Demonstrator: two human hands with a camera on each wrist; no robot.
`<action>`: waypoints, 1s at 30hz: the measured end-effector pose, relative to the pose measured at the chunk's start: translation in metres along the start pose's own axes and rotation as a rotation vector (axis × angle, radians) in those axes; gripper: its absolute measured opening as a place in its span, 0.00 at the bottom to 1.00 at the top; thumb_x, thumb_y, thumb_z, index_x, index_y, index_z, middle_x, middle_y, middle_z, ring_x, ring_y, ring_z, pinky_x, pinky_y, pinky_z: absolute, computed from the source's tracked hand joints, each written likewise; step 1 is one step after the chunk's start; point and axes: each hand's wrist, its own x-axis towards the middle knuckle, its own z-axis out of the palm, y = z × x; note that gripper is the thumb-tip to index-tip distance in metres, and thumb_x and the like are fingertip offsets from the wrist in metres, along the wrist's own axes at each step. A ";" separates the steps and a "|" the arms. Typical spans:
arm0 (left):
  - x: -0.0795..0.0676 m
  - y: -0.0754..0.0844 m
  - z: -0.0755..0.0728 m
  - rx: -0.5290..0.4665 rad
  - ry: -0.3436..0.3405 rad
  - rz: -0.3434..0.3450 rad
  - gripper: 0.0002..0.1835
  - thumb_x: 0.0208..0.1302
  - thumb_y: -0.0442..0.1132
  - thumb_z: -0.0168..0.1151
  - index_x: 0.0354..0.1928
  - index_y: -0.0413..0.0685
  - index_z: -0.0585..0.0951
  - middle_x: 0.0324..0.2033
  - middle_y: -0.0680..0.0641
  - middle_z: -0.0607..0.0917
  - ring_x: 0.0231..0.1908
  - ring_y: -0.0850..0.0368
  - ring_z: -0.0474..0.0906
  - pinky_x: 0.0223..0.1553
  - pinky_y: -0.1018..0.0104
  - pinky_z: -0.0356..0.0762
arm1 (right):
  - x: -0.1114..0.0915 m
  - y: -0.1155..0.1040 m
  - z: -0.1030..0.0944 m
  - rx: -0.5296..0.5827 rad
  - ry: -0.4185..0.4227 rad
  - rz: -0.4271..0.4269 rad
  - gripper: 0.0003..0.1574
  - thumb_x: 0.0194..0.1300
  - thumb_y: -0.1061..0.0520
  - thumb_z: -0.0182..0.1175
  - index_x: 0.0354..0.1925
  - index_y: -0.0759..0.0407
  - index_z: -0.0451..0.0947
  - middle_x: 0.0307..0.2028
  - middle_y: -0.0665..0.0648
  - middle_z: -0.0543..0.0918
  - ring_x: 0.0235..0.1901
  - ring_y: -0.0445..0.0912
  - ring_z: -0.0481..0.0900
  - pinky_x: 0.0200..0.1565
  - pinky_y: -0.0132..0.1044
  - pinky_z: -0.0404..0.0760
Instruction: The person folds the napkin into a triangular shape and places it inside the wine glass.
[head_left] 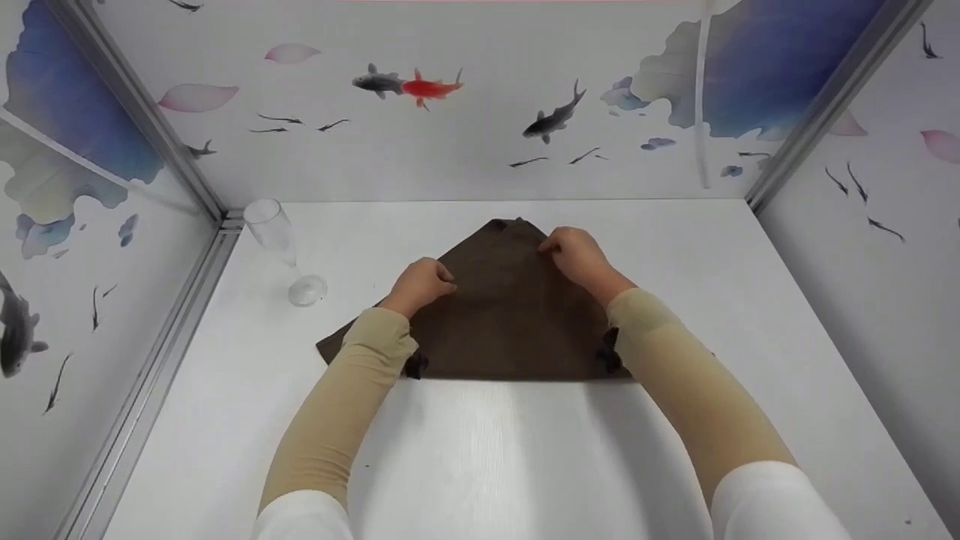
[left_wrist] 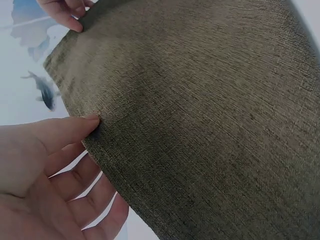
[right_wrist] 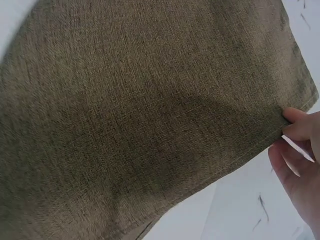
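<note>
Here, one brown cloth (head_left: 510, 319) and one glass (head_left: 277, 241) share the counter (head_left: 480, 457). The cloth lies between the left hand (head_left: 420, 286) and right hand (head_left: 580, 257), both pinching its edges.

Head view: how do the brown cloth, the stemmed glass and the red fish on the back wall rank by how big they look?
1. Brown cloth, clearly largest
2. Stemmed glass
3. Red fish, smallest

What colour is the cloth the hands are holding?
The cloth is brown, best seen from the head.
</note>
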 end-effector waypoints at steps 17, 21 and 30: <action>0.047 -0.002 -0.011 -0.124 0.018 -0.043 0.11 0.68 0.38 0.61 0.31 0.37 0.83 0.24 0.49 0.78 0.26 0.58 0.69 0.33 0.64 0.70 | 0.042 0.016 0.018 0.048 0.032 0.042 0.21 0.68 0.75 0.44 0.50 0.67 0.80 0.49 0.65 0.79 0.53 0.57 0.75 0.56 0.48 0.72; 0.057 -0.007 -0.008 -0.156 0.017 -0.082 0.13 0.68 0.37 0.60 0.24 0.41 0.77 0.16 0.54 0.69 0.22 0.60 0.63 0.28 0.66 0.64 | 0.049 0.018 0.029 0.086 0.019 0.084 0.22 0.70 0.75 0.43 0.57 0.65 0.73 0.53 0.64 0.77 0.56 0.56 0.73 0.59 0.48 0.70; 0.069 -0.015 0.010 -0.176 -0.029 -0.160 0.17 0.68 0.36 0.59 0.18 0.45 0.72 0.15 0.53 0.68 0.21 0.59 0.64 0.27 0.66 0.64 | 0.061 0.024 0.056 0.043 -0.088 0.176 0.31 0.71 0.75 0.41 0.70 0.64 0.60 0.63 0.66 0.71 0.64 0.57 0.67 0.65 0.48 0.63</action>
